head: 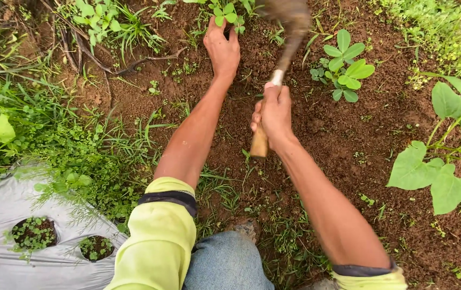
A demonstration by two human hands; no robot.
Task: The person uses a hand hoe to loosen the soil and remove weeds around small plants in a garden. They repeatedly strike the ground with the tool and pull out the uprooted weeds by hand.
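Note:
My right hand [274,114] grips the wooden handle of a small hoe [280,75]. Its metal head is blurred and raised near the top of the view, above brown soil [327,134]. My left hand [222,49] reaches forward, fingers pressed around the base of a small green weed [226,15] at the far edge of the bare soil patch. Both forearms are bare, with yellow-green sleeves pushed up. My knee in blue jeans [225,263] shows at the bottom.
A small leafy plant [344,67] grows just right of the hoe. Broad-leaved plants [445,156] stand at the right edge. Grass and weeds cover the left side, beside grey plastic mulch [5,258] with planting holes. A dry root [144,60] lies on the soil at upper left.

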